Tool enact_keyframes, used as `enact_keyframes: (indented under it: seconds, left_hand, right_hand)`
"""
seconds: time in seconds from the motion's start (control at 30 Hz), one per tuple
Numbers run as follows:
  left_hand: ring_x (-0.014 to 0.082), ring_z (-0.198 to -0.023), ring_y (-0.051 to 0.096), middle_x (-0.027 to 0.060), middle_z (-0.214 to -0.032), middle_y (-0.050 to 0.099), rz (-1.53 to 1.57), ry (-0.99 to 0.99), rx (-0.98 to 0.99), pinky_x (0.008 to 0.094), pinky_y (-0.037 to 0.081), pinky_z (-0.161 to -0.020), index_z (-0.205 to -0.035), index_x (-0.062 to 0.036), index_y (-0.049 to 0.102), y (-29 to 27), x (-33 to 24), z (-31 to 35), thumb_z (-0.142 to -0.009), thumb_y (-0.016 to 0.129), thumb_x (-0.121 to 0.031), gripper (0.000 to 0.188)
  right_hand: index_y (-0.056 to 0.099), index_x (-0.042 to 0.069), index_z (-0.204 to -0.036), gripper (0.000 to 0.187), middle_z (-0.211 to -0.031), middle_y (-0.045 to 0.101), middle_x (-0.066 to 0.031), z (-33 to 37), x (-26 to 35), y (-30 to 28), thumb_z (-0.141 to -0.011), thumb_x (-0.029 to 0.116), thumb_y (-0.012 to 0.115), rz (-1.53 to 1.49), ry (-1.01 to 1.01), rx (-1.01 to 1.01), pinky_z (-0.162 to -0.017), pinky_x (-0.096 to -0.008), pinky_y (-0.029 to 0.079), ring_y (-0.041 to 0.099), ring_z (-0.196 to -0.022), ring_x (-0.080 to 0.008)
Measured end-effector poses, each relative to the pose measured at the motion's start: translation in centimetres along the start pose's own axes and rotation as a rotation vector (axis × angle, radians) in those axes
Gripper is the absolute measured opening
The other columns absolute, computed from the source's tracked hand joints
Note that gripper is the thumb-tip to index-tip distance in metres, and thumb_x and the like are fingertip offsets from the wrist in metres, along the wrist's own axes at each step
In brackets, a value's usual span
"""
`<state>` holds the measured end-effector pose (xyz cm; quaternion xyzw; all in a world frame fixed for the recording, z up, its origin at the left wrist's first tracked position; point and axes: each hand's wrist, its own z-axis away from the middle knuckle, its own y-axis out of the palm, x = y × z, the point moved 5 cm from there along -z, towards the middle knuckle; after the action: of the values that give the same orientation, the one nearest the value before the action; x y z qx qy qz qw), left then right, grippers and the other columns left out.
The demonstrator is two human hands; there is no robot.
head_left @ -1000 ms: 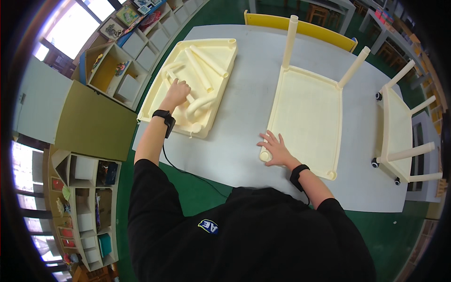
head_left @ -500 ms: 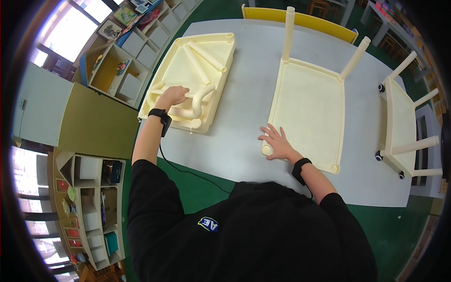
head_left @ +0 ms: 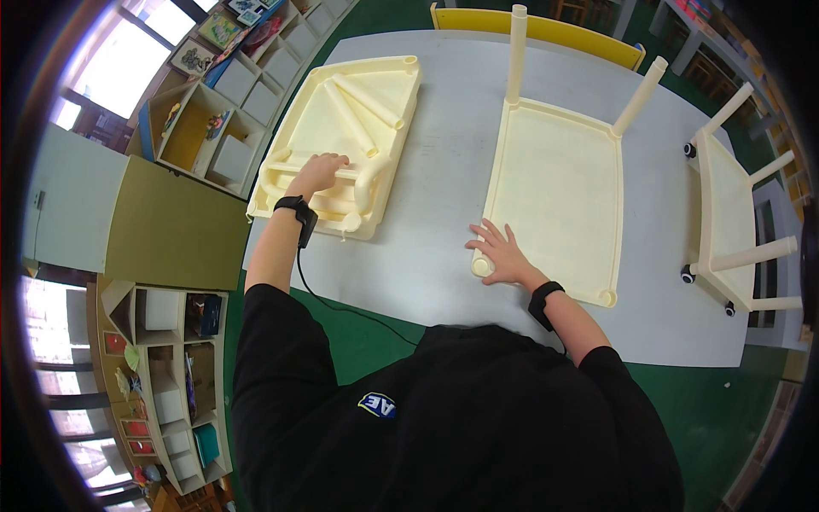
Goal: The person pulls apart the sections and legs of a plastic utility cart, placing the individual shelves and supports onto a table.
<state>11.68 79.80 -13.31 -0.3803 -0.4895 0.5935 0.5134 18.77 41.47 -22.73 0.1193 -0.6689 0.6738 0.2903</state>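
Note:
My left hand (head_left: 321, 173) is closed around the bar of a cream, curved plastic tube (head_left: 368, 183), which lies in a cream tray (head_left: 408, 72) at the left of the table. Two straight tubes (head_left: 350, 117) rest farther back in that tray. With its fingers spread, my right hand (head_left: 505, 256) lies on the near left corner of a second cream tray (head_left: 559, 200), beside the round socket (head_left: 482, 267) there. From that tray's far corners rise two upright posts (head_left: 517, 55), the right one leaning outward. My left palm and part of the bar are hidden.
Under the trays is a grey-white table (head_left: 435, 162). At its right stands a cream shelf piece (head_left: 725, 205) with posts and black caster wheels. A yellow chair back (head_left: 537, 32) borders the far edge. Cubby shelves (head_left: 166, 375) line the left, and a cable (head_left: 341, 314) hangs from my left wrist.
The curved tube has been turned and lowered flatter into the left tray by my left hand. My right hand keeps its place on the tray corner. The whole view has shifted slightly.

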Motion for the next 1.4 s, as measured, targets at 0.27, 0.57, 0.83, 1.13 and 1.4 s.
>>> enact_keyframes:
  seconds: [0.27,0.57,0.83,1.13,1.4]
  left_hand:
    - [0.0283,-0.090,0.052,0.0085,-0.093,0.053,0.053,0.031,-0.492,0.0364,0.044,-0.074,-0.092,-0.0070,0.055,-4.0,-0.5,6.2,-0.065,0.051,-0.001,0.028]
    - [0.0298,-0.089,0.052,0.0075,-0.092,0.054,0.264,-0.071,-0.338,0.0402,0.040,-0.079,-0.095,-0.0064,0.056,1.9,-0.4,8.5,-0.084,0.047,-0.028,0.026]
    - [0.0276,-0.089,0.050,0.0086,-0.083,0.058,0.294,-0.158,-0.290,0.0405,0.034,-0.081,-0.077,-0.0043,0.061,4.4,1.5,6.6,-0.083,0.044,-0.027,0.029]
    - [0.0386,-0.066,0.049,0.0197,-0.062,0.053,0.373,-0.218,-0.490,0.0430,0.040,-0.064,-0.057,0.0034,0.051,1.6,2.0,7.1,-0.070,0.047,-0.020,0.027]
    - [0.0347,-0.065,0.050,0.0179,-0.062,0.053,0.368,-0.133,-0.439,0.0420,0.040,-0.065,-0.056,0.0037,0.053,1.5,3.5,8.7,-0.064,0.049,-0.014,0.020]
  right_hand:
    - [0.046,0.021,-0.113,0.071,-0.139,0.028,-0.0029,0.2,0.1,-0.4,-0.047,0.023,0.070,-0.003,0.006,-0.014,-0.103,-0.0586,0.011,0.013,-0.134,-0.0251]
    - [0.046,0.021,-0.113,0.070,-0.140,0.027,-0.0025,0.2,-0.1,-0.3,-0.047,0.023,0.070,-0.008,0.018,-0.006,-0.103,-0.0588,0.010,0.012,-0.134,-0.0248]
    - [0.046,0.021,-0.112,0.070,-0.140,0.027,-0.0028,0.0,0.1,-0.1,-0.046,0.023,0.069,-0.011,0.011,-0.021,-0.103,-0.0594,0.010,0.012,-0.134,-0.0249]
    - [0.046,0.021,-0.112,0.071,-0.140,0.027,-0.0033,0.1,0.0,-0.1,-0.046,0.022,0.069,-0.018,0.013,-0.011,-0.103,-0.0593,0.009,0.012,-0.134,-0.0251]
    - [0.046,0.021,-0.112,0.070,-0.140,0.026,-0.0026,0.0,0.0,-0.1,-0.046,0.023,0.070,-0.004,0.017,-0.004,-0.103,-0.0589,0.009,0.012,-0.134,-0.0252]
